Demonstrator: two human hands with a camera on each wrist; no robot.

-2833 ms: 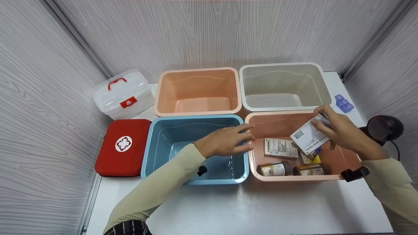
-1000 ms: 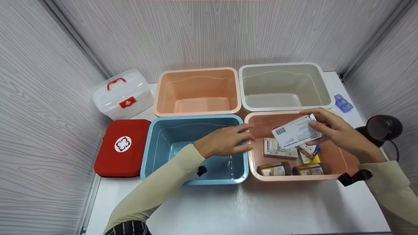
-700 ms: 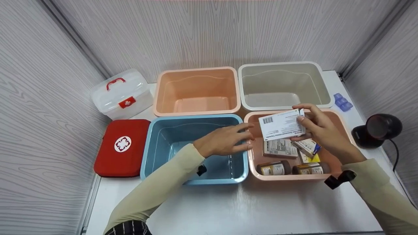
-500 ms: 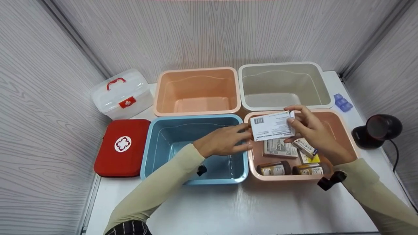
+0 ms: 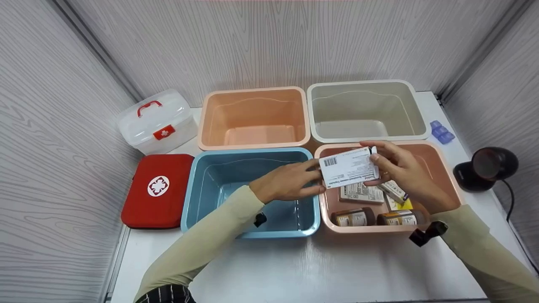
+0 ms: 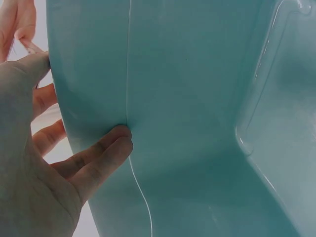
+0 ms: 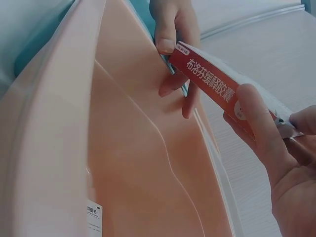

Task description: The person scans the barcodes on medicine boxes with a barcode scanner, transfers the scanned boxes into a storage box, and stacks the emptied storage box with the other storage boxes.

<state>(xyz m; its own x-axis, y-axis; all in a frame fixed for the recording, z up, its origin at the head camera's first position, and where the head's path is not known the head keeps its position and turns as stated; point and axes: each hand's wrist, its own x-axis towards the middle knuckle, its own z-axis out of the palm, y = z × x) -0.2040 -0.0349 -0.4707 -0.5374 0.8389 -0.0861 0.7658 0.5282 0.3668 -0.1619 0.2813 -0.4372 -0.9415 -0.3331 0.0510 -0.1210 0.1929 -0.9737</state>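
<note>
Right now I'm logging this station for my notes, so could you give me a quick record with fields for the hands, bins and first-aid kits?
Right hand: holds white medicine box
Left hand: at the blue bin's rim; contact with the box unclear
Pink bin: brown bottles and cartons inside
Back row: peach bin left, gray bin right
Kits: red case; red-handled clear case behind it

- First-aid box [image 5: 174, 122] back left; first-aid case [image 5: 145, 206] before it.
- Right of the case, the front-left tub [image 5: 223, 172], then the front-right tub [image 5: 438, 172] holding two bottles [image 5: 353, 218] and cartons [image 5: 360, 193].
- Ibuprofen box [image 5: 348, 167] above the latter.
- Behind, two rear tubs [image 5: 257, 111]; pillbox [image 5: 442, 132] to their right.
</note>
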